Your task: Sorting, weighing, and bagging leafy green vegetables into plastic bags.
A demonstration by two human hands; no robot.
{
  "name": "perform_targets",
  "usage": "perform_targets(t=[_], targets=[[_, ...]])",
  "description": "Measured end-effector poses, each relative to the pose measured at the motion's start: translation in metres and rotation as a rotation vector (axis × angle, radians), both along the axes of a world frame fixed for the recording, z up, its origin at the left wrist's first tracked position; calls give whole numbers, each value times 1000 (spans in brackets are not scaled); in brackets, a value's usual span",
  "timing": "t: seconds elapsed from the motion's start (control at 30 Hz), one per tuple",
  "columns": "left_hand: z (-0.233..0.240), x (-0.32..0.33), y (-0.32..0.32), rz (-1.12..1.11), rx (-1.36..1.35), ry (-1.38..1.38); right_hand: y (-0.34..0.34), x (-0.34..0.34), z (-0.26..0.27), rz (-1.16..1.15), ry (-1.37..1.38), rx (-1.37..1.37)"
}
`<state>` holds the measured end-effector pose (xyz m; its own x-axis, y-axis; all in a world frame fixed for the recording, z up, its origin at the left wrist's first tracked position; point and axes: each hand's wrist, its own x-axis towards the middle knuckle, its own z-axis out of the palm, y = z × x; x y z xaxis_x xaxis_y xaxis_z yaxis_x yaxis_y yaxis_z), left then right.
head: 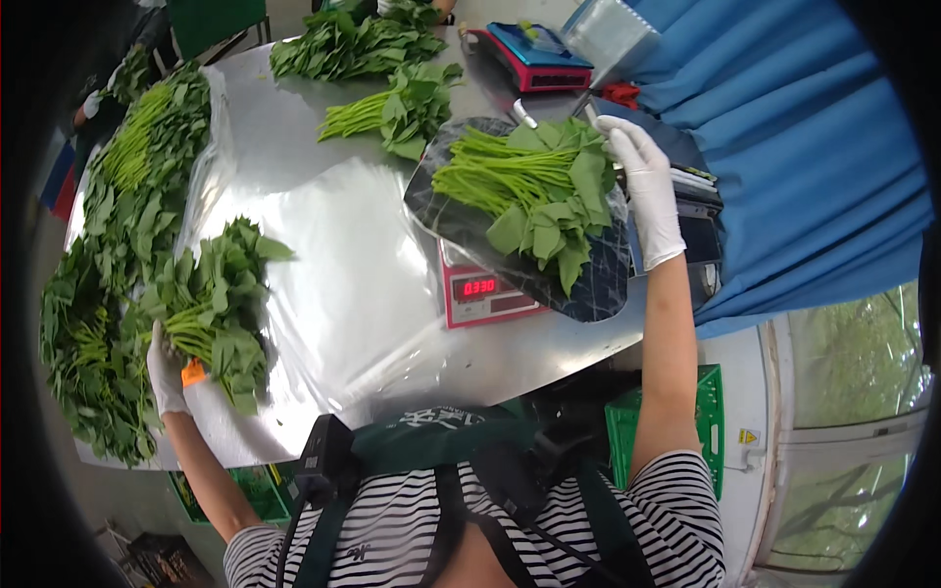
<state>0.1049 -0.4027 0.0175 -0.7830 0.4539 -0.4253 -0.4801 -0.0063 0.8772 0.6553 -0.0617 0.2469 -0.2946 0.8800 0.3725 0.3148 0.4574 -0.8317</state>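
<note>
A bunch of leafy green vegetables (540, 176) lies on a dark marble-patterned board (606, 287), stems to the left. The board sits on a red digital scale (456, 316) with a lit display. My right hand (647, 187), in a white glove, is against the leaf tips at the bunch's right end; its thumb is hidden, so its grip cannot be told. At the left, my gloved left hand (165, 367) is closed around the stems of a second bunch (220, 323), beside the heap of greens. An orange piece (193, 372) shows next to those fingers.
Clear plastic sheets (360, 272) cover the middle of the metal table (272, 132). A long heap of greens (147, 169) lines the left side. Beyond are another bunch (401, 110), a pile (360, 44) and a second scale (540, 59). A blue curtain (794, 147) hangs right.
</note>
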Motion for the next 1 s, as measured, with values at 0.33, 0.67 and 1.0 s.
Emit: perform_targets(t=[0.33, 0.67, 1.0], targets=[[73, -17, -14, -283, -1053, 746, 35, -5, -21, -65, -671, 427], [103, 303, 204, -1114, 138, 1839, 47, -7, -78, -22, -1166, 443], [131, 354, 320, -1100, 526, 2061, 32, 4, -90, 17, -1154, 393]])
